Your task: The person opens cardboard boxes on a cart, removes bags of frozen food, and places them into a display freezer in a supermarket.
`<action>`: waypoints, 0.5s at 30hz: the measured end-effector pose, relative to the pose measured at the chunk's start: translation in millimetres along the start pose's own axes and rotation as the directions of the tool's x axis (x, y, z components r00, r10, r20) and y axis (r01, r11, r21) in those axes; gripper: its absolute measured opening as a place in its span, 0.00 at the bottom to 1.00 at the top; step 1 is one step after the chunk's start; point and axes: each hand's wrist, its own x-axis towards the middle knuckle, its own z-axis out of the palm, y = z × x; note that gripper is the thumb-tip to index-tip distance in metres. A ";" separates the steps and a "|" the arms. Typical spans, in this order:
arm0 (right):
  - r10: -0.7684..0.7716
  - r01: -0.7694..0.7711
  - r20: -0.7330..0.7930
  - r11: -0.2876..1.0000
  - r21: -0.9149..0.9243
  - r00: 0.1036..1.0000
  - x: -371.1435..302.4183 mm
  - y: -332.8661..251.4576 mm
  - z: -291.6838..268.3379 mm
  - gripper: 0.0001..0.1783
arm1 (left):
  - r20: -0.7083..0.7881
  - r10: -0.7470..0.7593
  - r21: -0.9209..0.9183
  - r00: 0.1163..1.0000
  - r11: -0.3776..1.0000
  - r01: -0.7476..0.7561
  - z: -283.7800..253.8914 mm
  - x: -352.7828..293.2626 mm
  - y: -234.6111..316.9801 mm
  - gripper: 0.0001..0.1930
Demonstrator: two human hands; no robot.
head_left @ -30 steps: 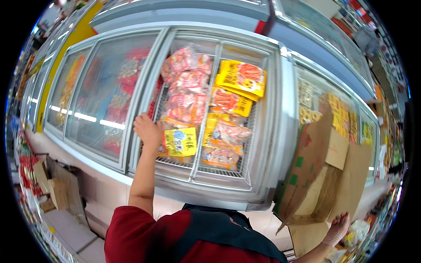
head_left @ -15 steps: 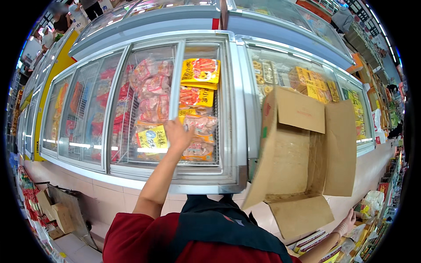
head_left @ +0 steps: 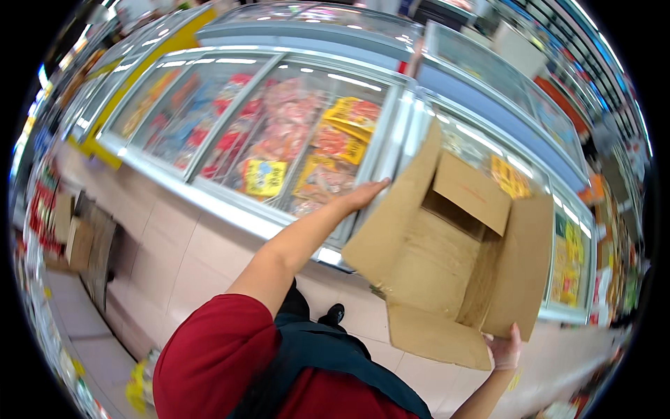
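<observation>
A large open cardboard box [head_left: 433, 258] is tilted at the right front of the chest freezer, its flaps spread and its inside bare. My right hand [head_left: 504, 348] grips it by the lower right corner, thumb up against the flap. Over the freezer's right-hand rim my left hand [head_left: 368, 194] reaches out, fingers stretched toward the box's left flap; blur hides whether they touch it. Under the sliding glass lid beside that hand lie yellow-and-orange packets [head_left: 340, 143], pink bagged meat [head_left: 283, 129] and a yellow price card [head_left: 264, 177].
A second glass-topped freezer [head_left: 569, 262] adjoins on the right, behind the box. More freezers [head_left: 314, 24] stand in a row at the back. On the left, small cartons [head_left: 80, 241] and a grey shelf [head_left: 87, 342] flank the tiled floor [head_left: 157, 258].
My left hand has left the packets and moved right to the freezer's edge. The glass lid now covers those packets. My right hand has come up onto the box, and the view has turned.
</observation>
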 end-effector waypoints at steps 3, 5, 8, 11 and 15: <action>0.124 -0.128 -0.039 0.987 -0.097 0.991 3.9 16.3 12.8 0.34 | -0.032 -0.229 -0.278 0.973 0.937 0.212 6.8 -45.0 -1.3 0.38; 0.267 -0.264 -0.002 0.951 -0.162 0.964 6.1 31.6 28.5 0.35 | -0.203 -0.145 -0.272 0.968 0.958 0.087 13.5 -87.3 -1.3 0.31; 0.310 -0.280 0.108 0.933 -0.226 0.945 2.1 52.9 65.6 0.34 | -0.459 -0.205 -0.266 0.864 0.960 0.086 -14.6 -167.9 -7.8 0.19; 0.314 -0.279 0.109 0.926 -0.254 0.943 -17.5 75.7 121.3 0.30 | -0.490 -0.215 -0.264 0.845 0.960 0.091 -73.8 -264.5 -34.5 0.17; 0.267 -0.246 0.069 0.942 -0.229 0.961 -73.9 105.3 195.6 0.26 | -0.580 -0.359 -0.198 0.731 0.933 0.301 -138.1 -446.5 -108.3 0.18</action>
